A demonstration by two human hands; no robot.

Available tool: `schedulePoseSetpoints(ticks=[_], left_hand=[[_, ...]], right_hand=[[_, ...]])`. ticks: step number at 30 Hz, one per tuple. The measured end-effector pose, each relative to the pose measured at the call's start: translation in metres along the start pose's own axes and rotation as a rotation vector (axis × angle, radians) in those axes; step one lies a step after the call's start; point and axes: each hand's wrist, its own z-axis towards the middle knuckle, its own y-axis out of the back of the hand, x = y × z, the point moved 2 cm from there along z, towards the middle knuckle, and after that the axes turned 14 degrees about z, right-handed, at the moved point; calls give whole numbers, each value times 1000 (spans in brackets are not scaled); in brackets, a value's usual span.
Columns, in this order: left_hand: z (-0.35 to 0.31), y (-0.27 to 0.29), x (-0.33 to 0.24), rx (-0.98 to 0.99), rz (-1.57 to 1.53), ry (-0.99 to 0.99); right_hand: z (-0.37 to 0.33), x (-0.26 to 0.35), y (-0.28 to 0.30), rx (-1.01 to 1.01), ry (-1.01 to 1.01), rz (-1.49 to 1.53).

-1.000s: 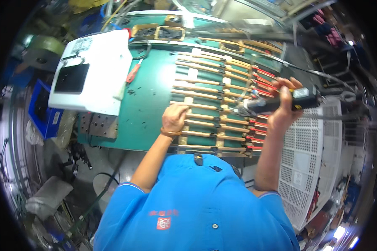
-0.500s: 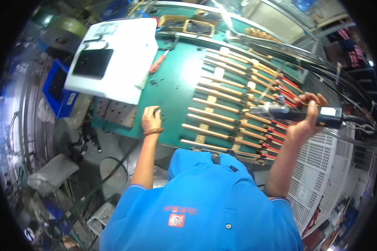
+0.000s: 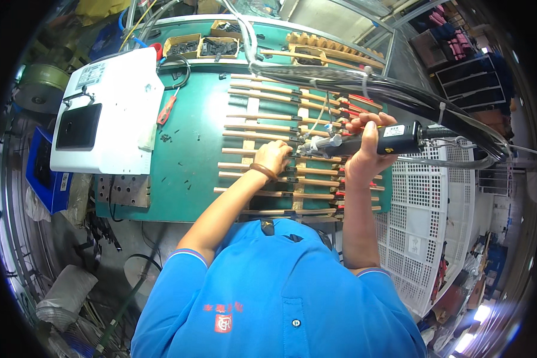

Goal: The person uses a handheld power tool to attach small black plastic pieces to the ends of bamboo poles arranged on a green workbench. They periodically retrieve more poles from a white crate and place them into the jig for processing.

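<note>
My right hand [image 3: 367, 152] is wrapped round a black powered screwdriver [image 3: 403, 143], held nearly level with its silver nose pointing left. Its tip is close to the fingers of my left hand [image 3: 271, 159], which are bent together over one rod in a row of wooden rods [image 3: 244, 135]. What those fingers pinch, if anything, is hidden or too small to make out. Black clips [image 3: 293, 129] sit partway along the rods, and red parts [image 3: 352, 107] show at the right ends. Whether the tip touches a clip cannot be seen.
Left on the green mat [image 3: 191, 131] stands a white machine [image 3: 110, 149], with a red-handled tool [image 3: 167, 111] beside it. Boxes of small black parts [image 3: 219, 48] are at the back. Thick black hoses [image 3: 400, 89] cross above the rods. White perforated crates [image 3: 409, 227] stand right.
My left hand has moved right from the bare mat onto the rods. The screwdriver's tip has come close to that hand. The whole view has shifted, with the bench further left.
</note>
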Motion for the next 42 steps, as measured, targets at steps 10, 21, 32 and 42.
schedulePoseSetpoints(ticks=[10, 21, 32, 42], left_hand=[[6, -15, 7, 67, -61, 157], [6, -8, 0, 21, -31, 181], [8, -3, -4, 45, -19, 187], [-13, 3, 44, 44, -8, -23]], right_hand=[[-9, -14, 7, -42, -51, 18], [-14, -26, 14, 29, 58, -56], [-17, -32, 17, 42, 54, -136], [-30, -55, 27, 134, 228, -205]])
